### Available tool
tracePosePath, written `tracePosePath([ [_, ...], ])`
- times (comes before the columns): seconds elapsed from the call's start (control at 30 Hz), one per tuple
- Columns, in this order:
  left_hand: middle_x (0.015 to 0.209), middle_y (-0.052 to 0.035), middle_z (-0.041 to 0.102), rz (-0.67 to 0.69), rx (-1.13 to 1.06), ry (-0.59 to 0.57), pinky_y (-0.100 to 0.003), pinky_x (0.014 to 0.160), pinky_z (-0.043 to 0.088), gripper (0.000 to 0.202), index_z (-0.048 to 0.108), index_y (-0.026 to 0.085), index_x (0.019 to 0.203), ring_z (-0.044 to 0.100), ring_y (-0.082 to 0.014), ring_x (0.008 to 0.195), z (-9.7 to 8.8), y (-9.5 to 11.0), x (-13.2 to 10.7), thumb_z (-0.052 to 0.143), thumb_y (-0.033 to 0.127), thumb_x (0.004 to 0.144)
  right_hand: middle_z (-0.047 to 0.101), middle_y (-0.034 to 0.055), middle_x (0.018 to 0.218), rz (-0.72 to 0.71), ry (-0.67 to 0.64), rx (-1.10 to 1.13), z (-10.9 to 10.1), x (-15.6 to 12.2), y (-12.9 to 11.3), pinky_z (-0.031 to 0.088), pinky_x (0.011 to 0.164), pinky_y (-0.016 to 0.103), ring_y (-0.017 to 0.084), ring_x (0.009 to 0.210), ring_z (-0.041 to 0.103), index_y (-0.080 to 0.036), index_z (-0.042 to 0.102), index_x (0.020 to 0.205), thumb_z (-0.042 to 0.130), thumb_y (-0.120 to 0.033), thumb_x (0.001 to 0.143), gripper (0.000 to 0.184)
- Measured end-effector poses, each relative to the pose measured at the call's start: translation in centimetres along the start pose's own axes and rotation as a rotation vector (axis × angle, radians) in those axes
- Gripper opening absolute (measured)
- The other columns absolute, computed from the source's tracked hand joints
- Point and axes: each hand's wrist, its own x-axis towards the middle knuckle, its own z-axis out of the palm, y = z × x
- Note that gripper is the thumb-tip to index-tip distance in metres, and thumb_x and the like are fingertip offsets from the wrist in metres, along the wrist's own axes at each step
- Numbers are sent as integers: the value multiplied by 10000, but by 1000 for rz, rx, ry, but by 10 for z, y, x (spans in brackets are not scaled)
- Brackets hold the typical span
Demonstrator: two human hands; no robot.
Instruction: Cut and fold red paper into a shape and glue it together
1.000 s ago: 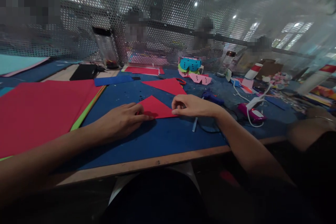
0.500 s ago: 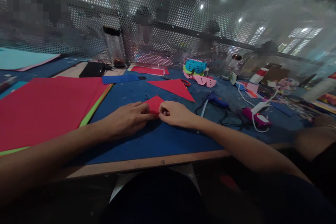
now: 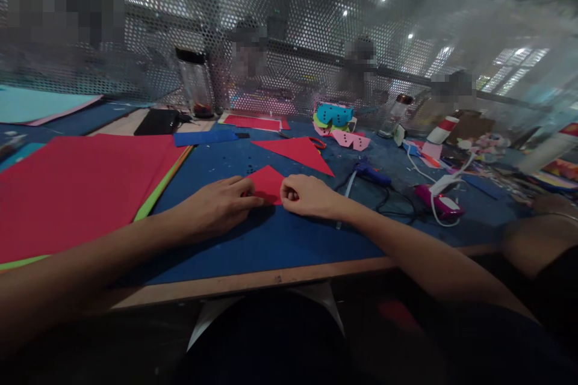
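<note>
A small piece of red paper lies on the blue tabletop with its peak pointing away from me. My left hand grips its left side, thumb along the near edge and the other fingers bent over the paper. At the right side, my right hand is curled closed against the paper, and its fingertips are partly hidden. Just beyond both hands lies a larger red paper triangle. Orange-handled scissors lie partly covered by that triangle.
Large red sheets are stacked at left. To the right are a blue glue gun and a magenta device with a white cable. Paper masks, a bottle and a mesh screen stand behind. Another person's arm is at far right.
My right hand has slid slightly right along the paper's near edge, widening the gap between my hands. More of the red paper shows between them. My left hand has stayed nearly in place.
</note>
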Motion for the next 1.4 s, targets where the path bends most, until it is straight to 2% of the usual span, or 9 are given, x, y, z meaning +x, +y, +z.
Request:
tracePosePath([
  [0.43,1006,-68,608,-3,-66,24,-311,773,494,432,643,315,1387,586,-204,882,-2,0,0,476,155,1022,707,20,858,16,8,13,-9,-22,26,358,663,265,150,772,585,-198,633,800,580,-185,826,61],
  [0.87,1042,-82,631,4,-58,27,-327,803,527,440,656,295,1376,599,-205,901,-2,0,-1,474,128,1012,689,30,903,47,21,-71,-22,-49,45,375,729,273,166,840,592,-195,639,869,570,-160,864,77],
  [1.07,1049,-79,628,-3,-54,22,-331,787,528,437,653,295,1375,598,-206,897,-2,0,-1,461,131,1018,697,43,977,32,25,-69,-28,-59,53,387,795,292,192,932,597,-198,660,944,555,-115,857,159],
  [1.17,1022,-76,628,-5,-54,22,-326,789,526,418,655,290,1374,599,-202,891,-3,1,0,457,153,1032,705,44,1003,19,26,-79,-35,-57,46,381,800,295,187,925,609,-195,677,948,555,-83,845,195],
  [1.27,1015,-77,632,-3,-48,33,-318,788,526,397,668,280,1352,602,-200,891,-3,1,1,458,167,1035,711,51,1019,-29,117,-47,-38,-43,26,390,820,293,173,920,624,-182,680,948,542,-83,884,181],
  [1.4,1003,-80,634,12,-4,38,-320,778,529,412,671,269,1344,595,-202,867,-4,2,1,466,136,1013,713,41,994,-166,123,42,-22,-16,-5,400,790,277,160,888,624,-180,679,980,572,-165,944,113],
])
